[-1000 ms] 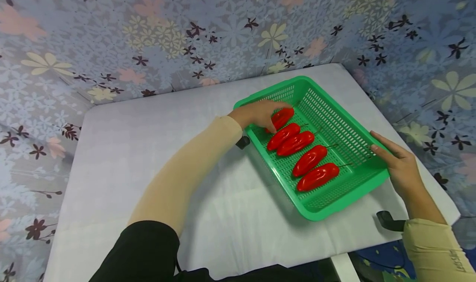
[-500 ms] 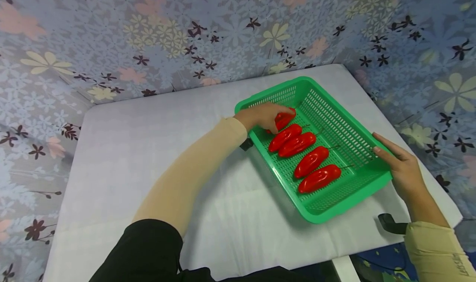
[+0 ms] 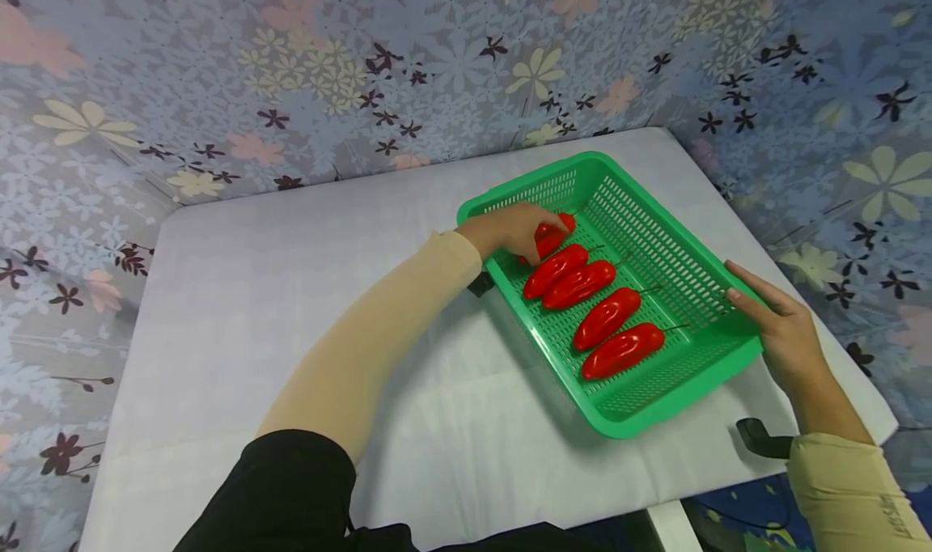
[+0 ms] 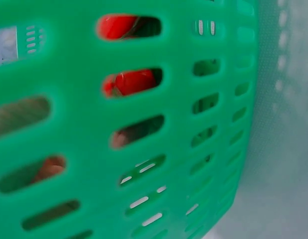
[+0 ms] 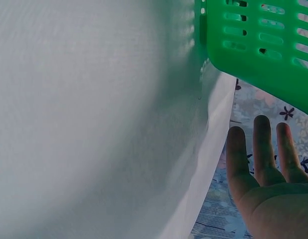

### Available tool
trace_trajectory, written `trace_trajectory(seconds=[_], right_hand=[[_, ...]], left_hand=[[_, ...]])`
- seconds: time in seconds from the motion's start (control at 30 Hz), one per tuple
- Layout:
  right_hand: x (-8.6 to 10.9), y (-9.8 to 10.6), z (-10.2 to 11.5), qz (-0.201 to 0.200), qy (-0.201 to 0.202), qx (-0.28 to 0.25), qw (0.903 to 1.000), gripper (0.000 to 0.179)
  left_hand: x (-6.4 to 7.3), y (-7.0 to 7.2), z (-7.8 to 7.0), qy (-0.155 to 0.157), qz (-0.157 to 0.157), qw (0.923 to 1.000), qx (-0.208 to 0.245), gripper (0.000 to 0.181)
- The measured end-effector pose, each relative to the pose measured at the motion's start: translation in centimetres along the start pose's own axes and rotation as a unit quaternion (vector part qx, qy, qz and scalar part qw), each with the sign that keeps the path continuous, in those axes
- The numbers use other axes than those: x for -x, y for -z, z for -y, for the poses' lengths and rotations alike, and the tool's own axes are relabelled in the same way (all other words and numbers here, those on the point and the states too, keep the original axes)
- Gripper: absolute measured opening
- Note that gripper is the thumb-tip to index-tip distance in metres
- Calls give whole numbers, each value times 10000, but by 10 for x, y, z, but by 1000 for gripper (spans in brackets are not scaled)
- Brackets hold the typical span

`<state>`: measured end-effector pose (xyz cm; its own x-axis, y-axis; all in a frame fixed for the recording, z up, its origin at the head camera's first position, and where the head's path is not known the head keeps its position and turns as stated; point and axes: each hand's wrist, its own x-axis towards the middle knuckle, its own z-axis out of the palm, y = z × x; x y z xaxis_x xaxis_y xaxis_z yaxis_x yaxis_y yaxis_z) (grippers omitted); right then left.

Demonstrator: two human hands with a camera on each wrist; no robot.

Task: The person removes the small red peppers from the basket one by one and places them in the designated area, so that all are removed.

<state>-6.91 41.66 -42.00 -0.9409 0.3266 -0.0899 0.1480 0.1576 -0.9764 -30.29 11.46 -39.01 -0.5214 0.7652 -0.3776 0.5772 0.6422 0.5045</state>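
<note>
Left hand (image 3: 515, 227) curls its fingers round 1 red pepper (image 3: 551, 236) near 10 o'clock in the green basket (image 3: 684, 388), while the right hand (image 3: 790, 333) pinches the basket's edge at 3 o'clock. If that pinch slackened, the basket could slide or tip; a careless turn of the left wrist could knock the 4 other peppers (image 3: 607, 319) lined toward 5 o'clock.

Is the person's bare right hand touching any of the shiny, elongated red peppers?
No, the right hand holds the rim of the green perforated plastic basket, apart from the red peppers inside.
</note>
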Motion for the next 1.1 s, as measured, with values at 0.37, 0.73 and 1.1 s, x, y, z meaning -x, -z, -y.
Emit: trace_trajectory(seconds=[0.37,0.73,1.1], right_hand=[[-1,0,2,9,-115,990,9950,52],[1,3,3,-13,-214,1609,9867,52],[2,2,2,183,-86,1581,9872,52]], left_hand=[[8,4,2,-57,-280,9992,273,73],[36,28,-2,-325,-841,9943,561,74],[87,58,4,-273,-1415,9858,862,74]])
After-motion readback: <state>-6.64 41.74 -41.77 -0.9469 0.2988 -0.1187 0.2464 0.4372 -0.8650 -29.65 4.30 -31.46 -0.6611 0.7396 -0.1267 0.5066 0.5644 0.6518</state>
